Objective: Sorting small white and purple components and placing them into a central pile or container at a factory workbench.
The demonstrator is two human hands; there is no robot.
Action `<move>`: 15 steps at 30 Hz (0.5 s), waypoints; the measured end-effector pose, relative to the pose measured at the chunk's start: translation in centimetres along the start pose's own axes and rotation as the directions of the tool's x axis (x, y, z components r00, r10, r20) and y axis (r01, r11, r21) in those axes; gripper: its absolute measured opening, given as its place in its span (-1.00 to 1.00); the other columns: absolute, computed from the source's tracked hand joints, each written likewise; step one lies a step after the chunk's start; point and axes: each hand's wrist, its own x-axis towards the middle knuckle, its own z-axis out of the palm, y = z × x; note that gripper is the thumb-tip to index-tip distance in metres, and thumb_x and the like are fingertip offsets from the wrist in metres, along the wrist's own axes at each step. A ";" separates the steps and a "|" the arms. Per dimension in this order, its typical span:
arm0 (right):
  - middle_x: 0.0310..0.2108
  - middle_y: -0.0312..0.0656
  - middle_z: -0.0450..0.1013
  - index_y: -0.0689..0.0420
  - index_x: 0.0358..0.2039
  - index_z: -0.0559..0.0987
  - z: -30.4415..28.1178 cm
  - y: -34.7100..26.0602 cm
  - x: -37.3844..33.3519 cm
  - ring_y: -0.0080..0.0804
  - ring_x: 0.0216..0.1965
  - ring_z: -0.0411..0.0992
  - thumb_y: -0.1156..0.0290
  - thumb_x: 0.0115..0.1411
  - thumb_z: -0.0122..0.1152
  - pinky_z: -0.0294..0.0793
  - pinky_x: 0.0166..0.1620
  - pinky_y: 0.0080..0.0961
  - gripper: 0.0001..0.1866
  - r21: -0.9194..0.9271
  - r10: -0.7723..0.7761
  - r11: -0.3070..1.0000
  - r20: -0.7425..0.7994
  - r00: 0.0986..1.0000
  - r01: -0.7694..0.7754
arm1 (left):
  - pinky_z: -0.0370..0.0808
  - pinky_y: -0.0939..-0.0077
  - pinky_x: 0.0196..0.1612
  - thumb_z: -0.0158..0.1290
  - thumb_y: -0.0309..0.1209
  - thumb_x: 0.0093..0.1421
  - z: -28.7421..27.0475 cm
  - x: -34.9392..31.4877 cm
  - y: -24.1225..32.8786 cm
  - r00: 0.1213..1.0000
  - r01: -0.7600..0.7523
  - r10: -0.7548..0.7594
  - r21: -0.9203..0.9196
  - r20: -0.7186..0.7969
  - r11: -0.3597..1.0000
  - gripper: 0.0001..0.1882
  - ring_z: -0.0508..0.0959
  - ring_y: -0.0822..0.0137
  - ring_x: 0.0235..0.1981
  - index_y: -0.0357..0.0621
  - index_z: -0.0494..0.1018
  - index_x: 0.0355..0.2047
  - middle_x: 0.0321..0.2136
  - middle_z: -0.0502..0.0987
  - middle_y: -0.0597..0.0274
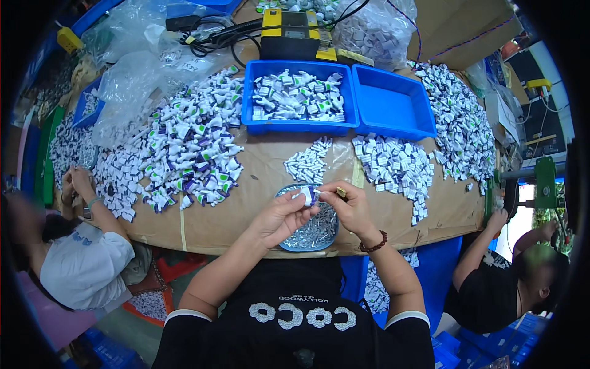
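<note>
Right at mid-frame, the left hand point(278, 216) pinches a small white-and-purple piece point(307, 196), seemingly light, stiff, slick plastic best gripped by its broad sides, while the right hand point(351, 212) curls in close beside it, its hold unclear.

The bench point(227, 222) is covered with brown sheeting. Grey floor point(143, 337) is exposed at lower left. Daylight is admitted through an opening point(520, 218) at right, where greenery point(547, 212) is seen.
</note>
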 end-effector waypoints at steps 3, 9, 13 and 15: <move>-0.39 -0.26 0.55 0.28 -0.27 0.59 0.1 -0.3 0.0 -0.64 -0.34 0.43 0.51 0.18 0.20 0.41 -0.26 -0.67 -0.87 0.071 0.027 0.997 0.017 1.000 -0.028 | 0.57 0.72 -0.29 0.01 -0.50 0.26 0.2 -0.2 0.1 1.000 0.010 -0.010 0.000 -0.006 1.000 -0.78 0.58 0.38 -0.26 -0.30 0.34 -0.10 -0.24 0.50 0.13; -0.39 -0.28 0.54 0.28 -0.29 0.59 -0.2 -0.5 -0.2 -0.67 -0.33 0.42 0.50 0.19 0.20 0.40 -0.26 -0.68 -0.88 0.111 0.063 0.992 0.028 0.998 -0.066 | 0.57 0.71 -0.29 0.01 -0.50 0.27 0.7 -0.2 0.4 1.000 -0.019 0.020 0.090 -0.013 0.996 -0.75 0.58 0.38 -0.26 -0.31 0.33 -0.07 -0.24 0.50 0.12; -0.44 -0.21 0.52 0.27 -0.32 0.59 0.0 -0.9 -0.3 -0.51 -0.40 0.43 0.57 0.11 0.24 0.39 -0.33 -0.59 -0.89 -0.069 -0.123 0.990 -0.015 0.992 0.122 | 0.57 0.69 -0.29 0.02 -0.49 0.26 0.7 -0.4 0.3 1.000 -0.007 0.009 0.060 -0.024 0.998 -0.75 0.58 0.34 -0.26 -0.31 0.34 -0.07 -0.23 0.50 0.10; -0.47 -0.16 0.50 0.27 -0.33 0.59 -0.2 -1.2 -0.2 -0.39 -0.45 0.43 0.62 0.04 0.24 0.37 -0.37 -0.53 -0.86 -0.260 -0.327 0.911 0.016 0.945 0.320 | 0.56 0.73 -0.30 0.01 -0.48 0.27 0.7 -0.5 0.4 1.000 0.012 -0.012 0.032 -0.007 0.999 -0.77 0.58 0.38 -0.26 -0.31 0.36 -0.10 -0.23 0.50 0.13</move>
